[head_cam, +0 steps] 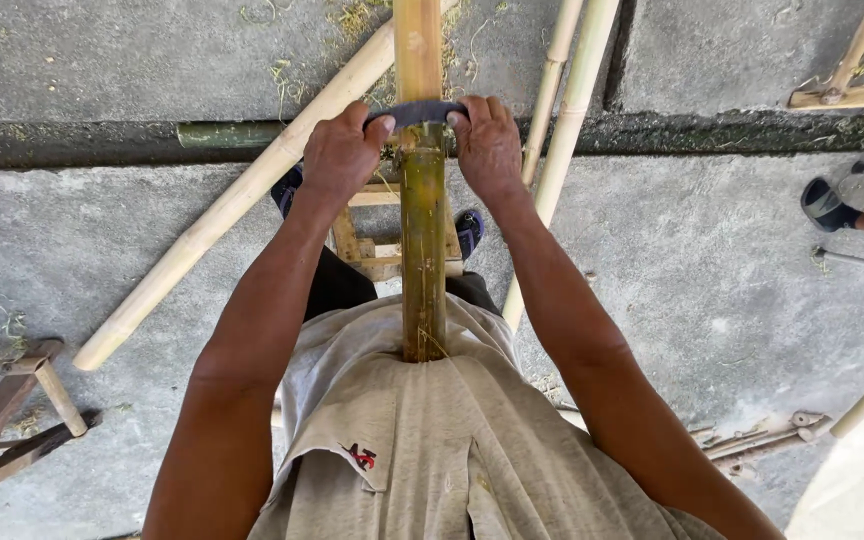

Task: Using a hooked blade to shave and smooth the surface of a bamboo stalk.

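A bamboo pole [422,250] runs from my belly straight away from me, green-brown near me and pale yellow beyond the blade. A dark curved blade [418,112] lies across the pole. My left hand [342,155] grips the blade's left end and my right hand [487,145] grips its right end, both fists closed. The pole's near end presses against my grey shirt [402,440]. A small wooden stand [372,240] sits under the pole between my feet.
Several pale bamboo poles [232,210] lie on the concrete floor, with two more [567,110] to the right. A wooden frame [12,410] lies at lower left. Another person's foot in a dark shoe [827,205] is at the right edge.
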